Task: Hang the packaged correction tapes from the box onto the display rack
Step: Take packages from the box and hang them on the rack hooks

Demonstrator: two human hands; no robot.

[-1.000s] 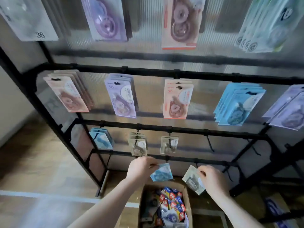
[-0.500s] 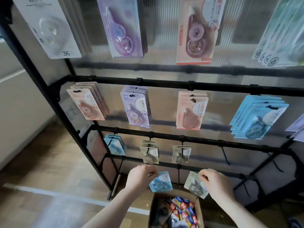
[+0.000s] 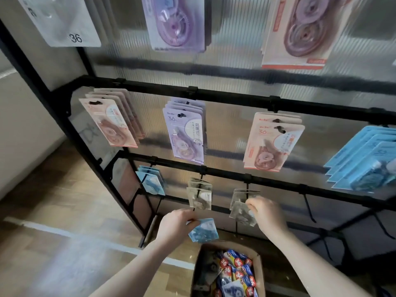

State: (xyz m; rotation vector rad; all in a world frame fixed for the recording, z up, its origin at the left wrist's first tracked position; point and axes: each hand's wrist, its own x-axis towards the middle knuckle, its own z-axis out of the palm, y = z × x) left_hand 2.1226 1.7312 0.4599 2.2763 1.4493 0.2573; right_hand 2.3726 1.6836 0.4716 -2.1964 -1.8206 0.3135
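A person's right hand [image 3: 264, 214] pinches a grey packet [image 3: 241, 213] at the rack's [image 3: 235, 99] lower hook to thread it on, while the left grip [image 3: 176, 225] clasps a blue packet [image 3: 203, 230] ready at twelve o'clock of the box [image 3: 257, 269].

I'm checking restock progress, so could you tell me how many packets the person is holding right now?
2. A blue packet in the left hand, above the box; a grey packet in the right hand, at the lower-row hook. Others may be hidden behind.
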